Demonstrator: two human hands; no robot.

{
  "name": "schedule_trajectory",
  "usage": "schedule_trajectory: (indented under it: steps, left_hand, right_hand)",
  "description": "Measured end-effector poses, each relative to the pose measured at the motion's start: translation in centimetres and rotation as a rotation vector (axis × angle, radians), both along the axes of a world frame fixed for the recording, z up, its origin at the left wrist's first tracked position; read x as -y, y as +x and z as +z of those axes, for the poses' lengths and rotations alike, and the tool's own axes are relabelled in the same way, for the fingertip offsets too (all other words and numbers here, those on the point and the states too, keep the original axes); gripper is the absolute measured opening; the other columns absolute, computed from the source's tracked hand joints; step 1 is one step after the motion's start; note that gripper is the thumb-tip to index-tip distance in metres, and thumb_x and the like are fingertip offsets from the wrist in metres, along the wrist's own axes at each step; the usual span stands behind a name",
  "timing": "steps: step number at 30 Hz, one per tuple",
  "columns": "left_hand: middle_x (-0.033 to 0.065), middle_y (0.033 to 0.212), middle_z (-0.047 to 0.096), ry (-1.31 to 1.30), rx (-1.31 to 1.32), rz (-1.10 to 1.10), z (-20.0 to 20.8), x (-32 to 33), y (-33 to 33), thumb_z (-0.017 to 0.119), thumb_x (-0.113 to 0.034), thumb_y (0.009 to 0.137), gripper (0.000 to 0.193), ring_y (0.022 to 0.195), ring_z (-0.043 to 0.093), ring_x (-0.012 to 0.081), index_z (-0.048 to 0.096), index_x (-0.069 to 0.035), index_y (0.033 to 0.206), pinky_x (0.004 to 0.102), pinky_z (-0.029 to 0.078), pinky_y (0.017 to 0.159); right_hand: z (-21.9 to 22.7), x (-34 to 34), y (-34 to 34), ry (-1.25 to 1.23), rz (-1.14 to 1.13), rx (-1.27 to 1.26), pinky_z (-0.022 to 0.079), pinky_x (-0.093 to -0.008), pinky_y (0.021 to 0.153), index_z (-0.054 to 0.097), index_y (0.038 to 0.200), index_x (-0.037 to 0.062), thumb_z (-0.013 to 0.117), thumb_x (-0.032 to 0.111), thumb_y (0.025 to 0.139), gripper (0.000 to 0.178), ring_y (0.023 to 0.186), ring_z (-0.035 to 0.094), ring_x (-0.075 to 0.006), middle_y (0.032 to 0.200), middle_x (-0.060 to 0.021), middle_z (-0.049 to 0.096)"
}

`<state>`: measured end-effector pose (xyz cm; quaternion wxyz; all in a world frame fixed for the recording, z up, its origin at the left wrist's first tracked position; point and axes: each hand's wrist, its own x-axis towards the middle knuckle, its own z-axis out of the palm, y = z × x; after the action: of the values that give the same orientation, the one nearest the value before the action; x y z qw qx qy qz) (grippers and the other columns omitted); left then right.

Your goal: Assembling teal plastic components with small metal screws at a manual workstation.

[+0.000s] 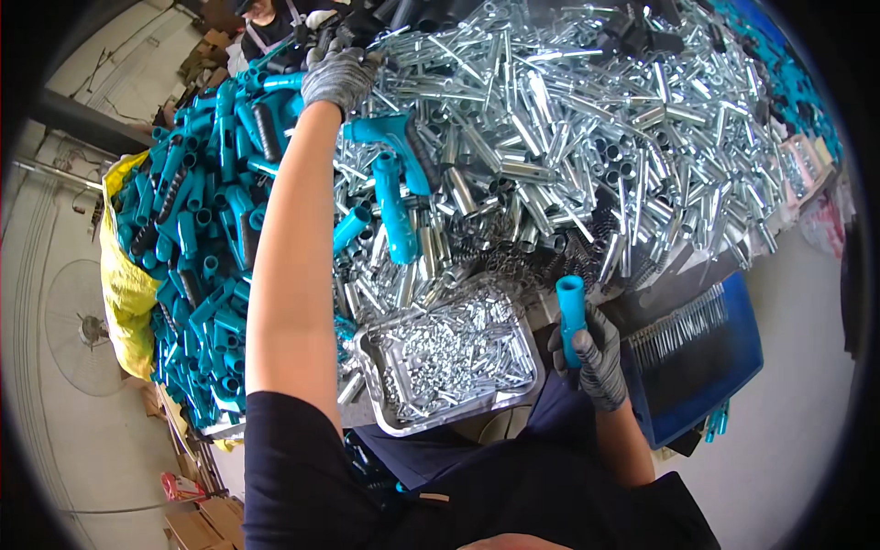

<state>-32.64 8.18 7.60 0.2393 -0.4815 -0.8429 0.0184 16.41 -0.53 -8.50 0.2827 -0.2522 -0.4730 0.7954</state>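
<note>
Upright in my right hand (600,362), in a grey glove, is a teal plastic tubular handle (570,307), its open end facing up. The gloved fingers and thumb wrap round its lower part. My left arm stretches far across the heap to the back, where my left hand (337,81), also gloved, curls in at dark parts; what lies under its fingers is hidden. Just below that hand rests a teal pistol-shaped handle (399,147) with a black grip, and a loose teal tube piece (394,211) lies nearer to me.
Shiny metal tubes and rods (541,137) cover the table, with dark springs (513,266) at the near side. A metal tray (371,385) holds small fasteners. Teal handles (197,211) pile up on the left. A blue bin (747,344) stands at right. A person (266,27) is at the back.
</note>
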Motion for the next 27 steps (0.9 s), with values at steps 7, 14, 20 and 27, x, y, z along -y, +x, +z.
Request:
schedule_trajectory:
  steps: [7, 14, 20, 27]
  left_hand:
    - [0.0165, 0.097, 0.068, 0.378, -0.116, 0.044, 2.8, -0.4, 1.0, 0.045, -0.053, 0.090, 0.047, 0.092, 0.066, 0.0358, 0.071, -0.014, 0.097, 0.0445, 0.053, 0.080]
    - [0.0119, 0.098, 0.068, 0.475, 1.222, -0.679, 2.6, 11.5, 21.9, 0.074, -0.032, 0.083, 0.044, 0.095, 0.065, 0.0229, 0.062, -0.003, 0.113, 0.0356, 0.049, 0.091]
    - [0.0081, 0.111, 0.064, 0.116, 1.452, -0.543, -2.4, 20.5, 29.4, 0.068, -0.024, 0.090, 0.046, 0.103, 0.061, 0.0185, 0.053, -0.004, 0.128, 0.0354, 0.048, 0.090]
    - [0.0191, 0.083, 0.063, -0.161, 0.789, -0.309, -5.1, 21.7, 35.7, 0.052, -0.027, 0.095, 0.025, 0.073, 0.063, 0.0377, 0.054, -0.004, 0.104, 0.0454, 0.050, 0.063]
  right_hand:
    - [0.6, -0.3, -0.5, -0.033, 0.024, -0.007, 0.042, -0.0217, 0.042, 0.055, 0.104, 0.0010, 0.070, 0.059, 0.078, 0.064, 0.051, 0.056, -0.0098, 0.072, -0.0070, 0.062]
    - [0.3, -1.6, 1.1, -0.164, 0.109, -0.047, 0.041, -0.0210, 0.043, 0.055, 0.107, -0.0012, 0.066, 0.056, 0.083, 0.063, 0.048, 0.054, -0.0108, 0.072, -0.0082, 0.061]
    - [3.8, 1.0, 2.0, -0.059, 0.567, 0.004, 0.040, -0.0182, 0.046, 0.060, 0.105, 0.0004, 0.061, 0.056, 0.087, 0.058, 0.051, 0.052, -0.0054, 0.071, -0.0014, 0.059]
    - [3.1, 4.4, 2.1, -0.018, 0.486, 0.034, 0.043, -0.0195, 0.048, 0.058, 0.107, -0.0026, 0.054, 0.055, 0.092, 0.059, 0.052, 0.051, -0.0053, 0.069, -0.0003, 0.057]
